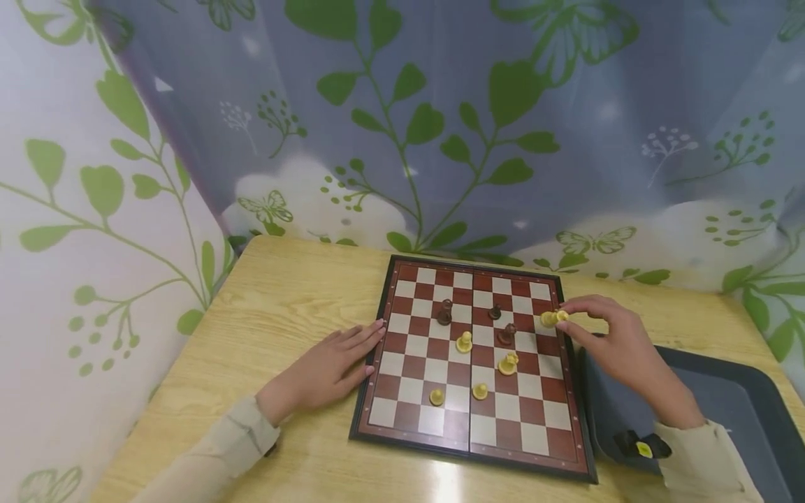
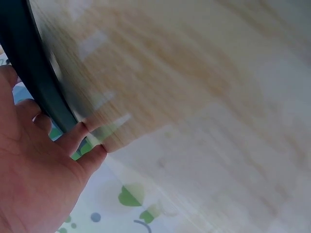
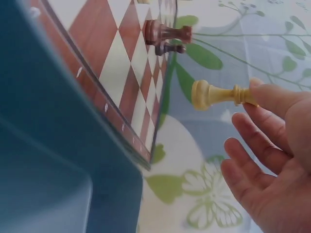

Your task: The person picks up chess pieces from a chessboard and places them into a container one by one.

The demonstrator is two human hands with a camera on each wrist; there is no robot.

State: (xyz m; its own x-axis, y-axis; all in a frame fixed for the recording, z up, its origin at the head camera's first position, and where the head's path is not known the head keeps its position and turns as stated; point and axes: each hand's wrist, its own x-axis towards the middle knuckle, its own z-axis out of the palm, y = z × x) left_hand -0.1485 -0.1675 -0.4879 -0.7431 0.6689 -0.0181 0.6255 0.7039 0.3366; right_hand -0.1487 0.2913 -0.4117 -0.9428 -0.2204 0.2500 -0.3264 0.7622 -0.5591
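Note:
My right hand [image 1: 619, 342] pinches a pale yellow chess piece [image 3: 214, 94] by its top between thumb and forefinger, above the right side of the chessboard [image 1: 522, 439]. The right wrist view shows its round base apart from the board; the fingers hide its head. My left hand [image 1: 327, 370] lies with extended fingers against the board's left edge. On the squares stand a tall dark piece [image 1: 445, 312], a dark pawn [image 1: 495, 312], a dark rook [image 3: 167, 33], a larger yellow piece [image 1: 508, 363] and three yellow pawns, one [image 1: 464, 342] near the middle.
A dark grey tray [image 1: 711, 391] sits right of the board, under my right forearm. A small black object with a yellow mark [image 1: 643, 446] is by the right sleeve. The wooden table [image 1: 295, 286] meets a leaf-patterned curtain [image 1: 409, 175] behind the board.

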